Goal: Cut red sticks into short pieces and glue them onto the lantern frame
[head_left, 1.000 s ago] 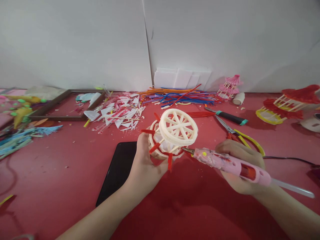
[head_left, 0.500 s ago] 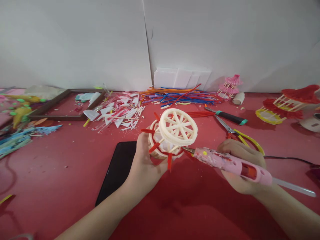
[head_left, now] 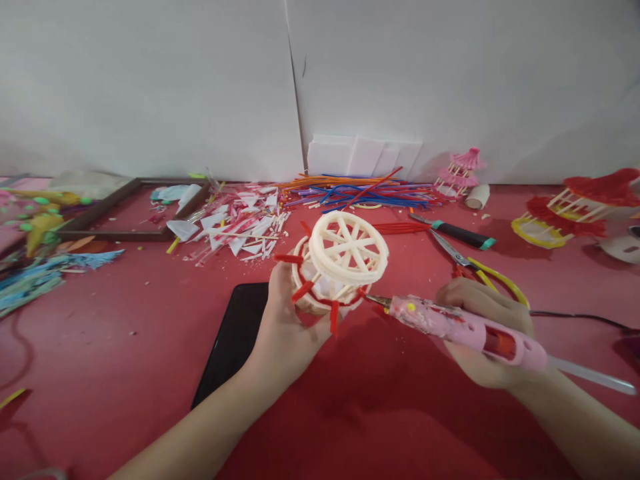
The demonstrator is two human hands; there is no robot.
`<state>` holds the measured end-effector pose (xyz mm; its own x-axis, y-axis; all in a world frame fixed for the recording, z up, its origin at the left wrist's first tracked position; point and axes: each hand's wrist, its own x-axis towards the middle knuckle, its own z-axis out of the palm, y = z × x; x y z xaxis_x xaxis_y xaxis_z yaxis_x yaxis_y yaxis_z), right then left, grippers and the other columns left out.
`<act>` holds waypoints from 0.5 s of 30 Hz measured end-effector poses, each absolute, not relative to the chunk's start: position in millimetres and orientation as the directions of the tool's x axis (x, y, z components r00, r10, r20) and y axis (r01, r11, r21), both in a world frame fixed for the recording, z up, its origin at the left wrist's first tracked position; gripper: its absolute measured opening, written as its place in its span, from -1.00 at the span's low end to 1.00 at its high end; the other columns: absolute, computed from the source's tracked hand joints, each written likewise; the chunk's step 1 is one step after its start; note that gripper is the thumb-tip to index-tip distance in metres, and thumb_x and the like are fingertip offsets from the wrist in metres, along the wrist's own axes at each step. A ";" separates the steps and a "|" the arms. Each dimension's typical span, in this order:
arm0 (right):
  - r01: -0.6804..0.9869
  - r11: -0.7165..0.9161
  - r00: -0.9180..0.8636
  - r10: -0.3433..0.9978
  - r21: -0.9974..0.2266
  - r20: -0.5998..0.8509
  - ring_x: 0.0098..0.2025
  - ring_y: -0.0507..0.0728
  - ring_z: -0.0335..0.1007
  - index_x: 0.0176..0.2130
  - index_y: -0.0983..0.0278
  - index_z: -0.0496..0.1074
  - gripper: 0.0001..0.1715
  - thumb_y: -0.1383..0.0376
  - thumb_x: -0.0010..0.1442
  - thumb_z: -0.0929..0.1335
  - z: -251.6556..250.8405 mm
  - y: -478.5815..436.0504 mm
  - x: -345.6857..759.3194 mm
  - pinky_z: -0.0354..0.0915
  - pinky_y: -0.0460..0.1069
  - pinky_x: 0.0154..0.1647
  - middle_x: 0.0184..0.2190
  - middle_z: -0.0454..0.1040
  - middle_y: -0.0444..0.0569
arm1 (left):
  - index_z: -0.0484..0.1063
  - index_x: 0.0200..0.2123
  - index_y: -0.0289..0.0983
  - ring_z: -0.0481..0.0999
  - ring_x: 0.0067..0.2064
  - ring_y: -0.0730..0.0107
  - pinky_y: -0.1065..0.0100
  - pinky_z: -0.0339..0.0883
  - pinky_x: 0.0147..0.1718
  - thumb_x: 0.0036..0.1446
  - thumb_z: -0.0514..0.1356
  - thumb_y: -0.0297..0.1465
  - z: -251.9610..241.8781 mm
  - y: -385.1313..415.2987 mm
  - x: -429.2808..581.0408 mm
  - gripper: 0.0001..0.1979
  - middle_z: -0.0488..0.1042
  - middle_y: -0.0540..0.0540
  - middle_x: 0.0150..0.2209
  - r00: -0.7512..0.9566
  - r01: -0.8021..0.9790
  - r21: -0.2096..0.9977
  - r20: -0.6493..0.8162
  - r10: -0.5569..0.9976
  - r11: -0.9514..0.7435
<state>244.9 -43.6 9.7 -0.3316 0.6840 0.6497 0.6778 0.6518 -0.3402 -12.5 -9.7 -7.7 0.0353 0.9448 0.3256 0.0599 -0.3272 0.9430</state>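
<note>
My left hand is closed around a small cream lantern frame with a spoked round top and short red pieces sticking out of its sides. It holds the frame tilted above the red table. My right hand grips a pink glue gun with a clear glue stick trailing out of its back. The gun's metal tip points left and touches the frame's lower right side.
A black phone lies under my left wrist. Scissors and a teal-tipped knife lie behind my right hand. Coloured sticks, white and pink scraps, a wooden frame and finished red lanterns stand toward the wall.
My left hand has shifted the lantern frame slightly to the left and turned it a little. The glue gun has stayed almost still with its tip at the frame.
</note>
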 end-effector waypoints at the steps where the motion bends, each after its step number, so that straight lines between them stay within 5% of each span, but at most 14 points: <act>1: 0.675 0.655 -0.332 0.680 -0.338 0.654 -0.48 0.11 0.36 -0.35 0.23 0.29 -0.88 0.43 0.08 0.33 9.5 -43.5 245.0 0.29 0.02 -0.47 -0.44 0.41 -0.01 | 0.24 -0.03 -0.13 0.61 -0.12 0.31 0.34 0.58 -0.18 -0.16 0.43 -0.51 -7.3 -9.6 -12.4 -0.37 0.47 -0.03 -0.07 0.035 0.057 0.945 0.321 0.946 -0.323; 15: 0.631 0.693 -0.352 0.656 -0.348 0.668 -0.44 0.11 0.36 -0.33 0.23 0.31 -0.87 0.43 0.06 0.33 3.6 -39.4 250.0 0.28 0.01 -0.44 -0.45 0.41 -0.03 | 0.22 -0.08 -0.16 0.61 -0.09 0.23 0.21 0.57 -0.11 -0.16 0.43 -0.48 -0.4 -7.8 -14.1 -0.41 0.49 -0.08 -0.08 0.024 0.103 0.952 0.289 0.957 -0.290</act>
